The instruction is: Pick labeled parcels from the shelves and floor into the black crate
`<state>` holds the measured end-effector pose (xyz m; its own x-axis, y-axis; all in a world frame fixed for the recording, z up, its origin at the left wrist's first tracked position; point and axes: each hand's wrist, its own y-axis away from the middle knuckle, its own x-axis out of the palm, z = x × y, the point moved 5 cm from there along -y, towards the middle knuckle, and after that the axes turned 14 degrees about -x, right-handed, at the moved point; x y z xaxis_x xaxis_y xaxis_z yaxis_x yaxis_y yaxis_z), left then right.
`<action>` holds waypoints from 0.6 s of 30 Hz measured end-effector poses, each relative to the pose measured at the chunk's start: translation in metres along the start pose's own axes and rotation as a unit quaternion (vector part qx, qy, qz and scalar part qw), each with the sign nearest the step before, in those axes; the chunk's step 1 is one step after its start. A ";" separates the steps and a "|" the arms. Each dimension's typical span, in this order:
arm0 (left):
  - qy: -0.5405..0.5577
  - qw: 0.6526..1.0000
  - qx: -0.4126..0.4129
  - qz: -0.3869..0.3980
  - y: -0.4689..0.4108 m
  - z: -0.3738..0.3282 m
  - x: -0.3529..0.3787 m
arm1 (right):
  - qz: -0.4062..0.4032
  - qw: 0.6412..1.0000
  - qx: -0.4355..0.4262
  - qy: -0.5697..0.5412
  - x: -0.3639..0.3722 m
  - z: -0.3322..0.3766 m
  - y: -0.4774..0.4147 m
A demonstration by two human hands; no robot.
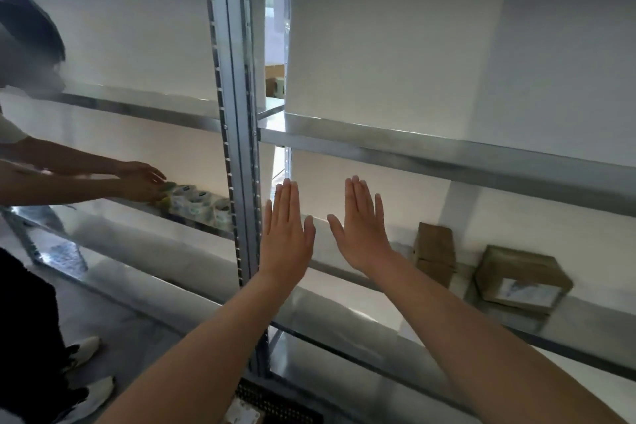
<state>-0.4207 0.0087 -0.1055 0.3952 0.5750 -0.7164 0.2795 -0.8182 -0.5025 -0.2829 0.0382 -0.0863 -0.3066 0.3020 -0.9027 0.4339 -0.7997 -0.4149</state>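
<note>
My left hand (pixel 287 234) and my right hand (pixel 361 227) are both raised flat in front of the metal shelving, fingers straight, backs toward me, holding nothing. Two brown cardboard parcels stand on the shelf to the right of my hands. The nearer one (pixel 435 251) is upright. The farther one (pixel 521 277) carries a white label on its front face. At the bottom edge a piece of the black crate (pixel 275 406) shows under my left forearm, with a labeled parcel (pixel 241 415) inside it.
A grey steel upright (pixel 241 148) splits the shelving into two bays. At the left another person (pixel 31 165) reaches both hands to several tape rolls (pixel 196 203) on the left bay's shelf. Their shoes (pixel 86 372) are on the floor. White wall behind.
</note>
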 end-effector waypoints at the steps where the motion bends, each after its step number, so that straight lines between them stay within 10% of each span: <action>1: -0.004 1.000 0.007 0.004 0.005 -0.011 0.002 | -0.002 1.000 0.005 0.002 -0.008 -0.008 0.009; 18: -0.010 0.978 0.186 0.096 0.169 -0.293 0.066 | -0.066 0.980 0.187 0.033 -0.161 -0.207 0.283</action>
<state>-0.0912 -0.0912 -0.0961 0.3899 0.4141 -0.8225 -0.1378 -0.8569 -0.4968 0.0649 -0.1290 -0.0818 -0.2786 0.4389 -0.8543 0.0496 -0.8817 -0.4692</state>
